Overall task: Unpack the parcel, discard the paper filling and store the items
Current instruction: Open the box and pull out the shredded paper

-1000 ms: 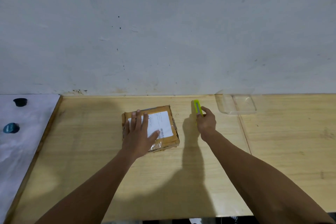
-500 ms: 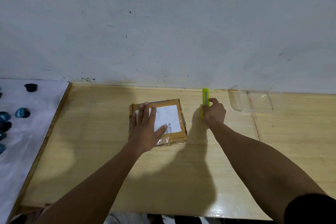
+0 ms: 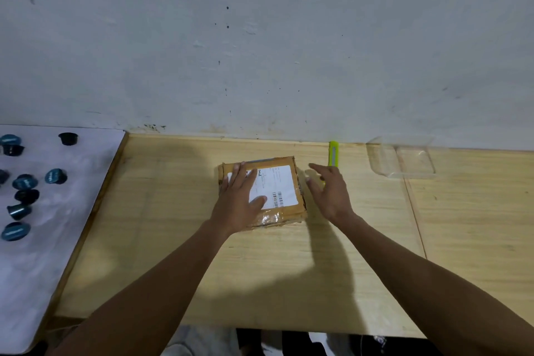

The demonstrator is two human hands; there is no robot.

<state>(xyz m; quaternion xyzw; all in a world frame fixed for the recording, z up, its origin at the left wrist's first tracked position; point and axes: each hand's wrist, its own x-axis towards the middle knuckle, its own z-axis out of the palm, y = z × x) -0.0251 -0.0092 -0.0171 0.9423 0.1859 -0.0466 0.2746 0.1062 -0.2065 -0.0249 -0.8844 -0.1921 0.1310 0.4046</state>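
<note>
Parcel: a brown cardboard parcel (image 3: 284, 182) lies flat on the wooden table (image 3: 260, 269), sealed with clear tape, its white shipping label (image 3: 278, 186) facing up, a barcode near the label's right edge.
My left hand: my left hand (image 3: 241, 201) lies palm-down on the left half of the parcel, fingers straight and spread, thumb across the lower part of the label.
My right hand: my right hand (image 3: 329, 192) is just beside the parcel's right edge, fingers straight and parted, holding nothing; I cannot tell whether it touches the cardboard or the table.
Cutter: a yellow-green utility knife (image 3: 333, 153) lies on the table near the wall, pointing away from me; its near end is hidden behind my right fingers, so I cannot tell if they touch.
Clear tray: a transparent plastic tray (image 3: 404, 160) sits against the wall to the right of the knife, well apart from the parcel.
White sheet: a white sheet (image 3: 57, 225) covers the surface left of the table.
Capsules: several small blue and black capsules (image 3: 55, 176) are scattered on that sheet, some on their sides.
Wall: a pale, scuffed wall (image 3: 260, 37) stands behind the table.
</note>
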